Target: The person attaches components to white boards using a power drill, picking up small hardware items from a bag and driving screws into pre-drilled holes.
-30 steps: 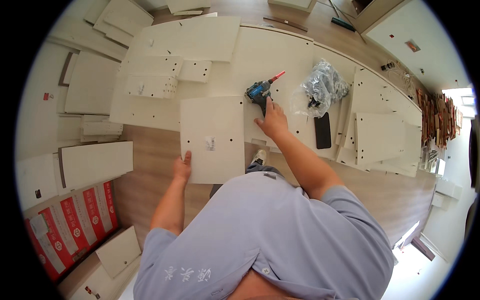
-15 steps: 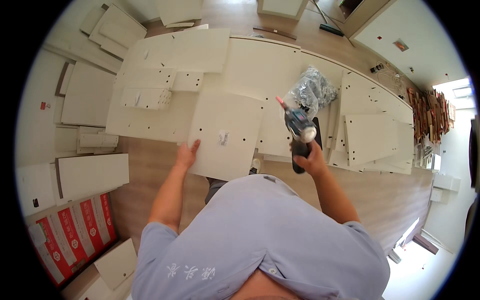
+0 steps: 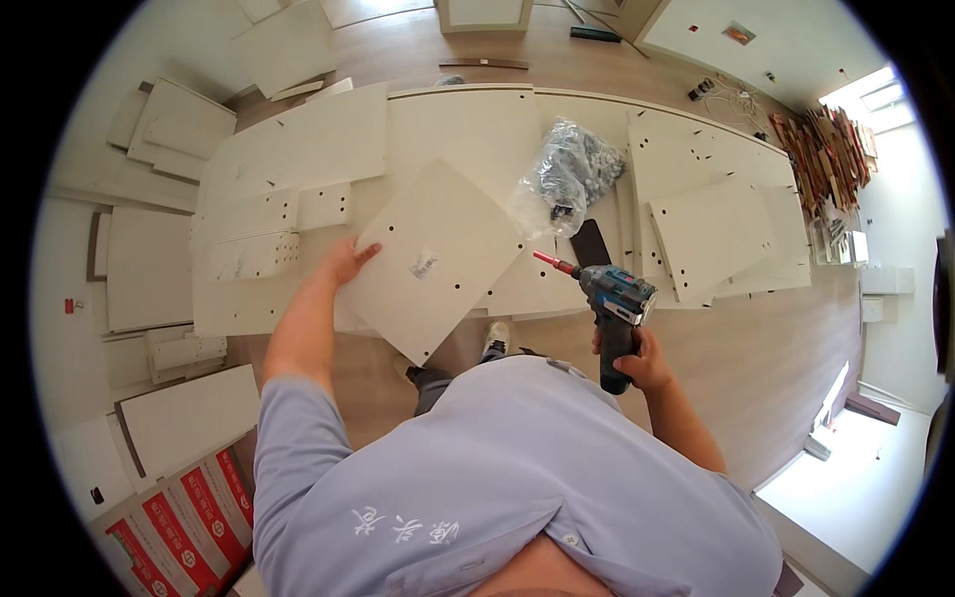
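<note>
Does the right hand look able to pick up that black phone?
Probably not as things stand: the right hand is wrapped around the power drill, so it would likely have to let go first. The black phone lies just beyond the drill, mostly in plain sight.

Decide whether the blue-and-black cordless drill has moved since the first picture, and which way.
Yes: the drill went from left of the clear plastic bag to its near side, held in the right hand.
</note>
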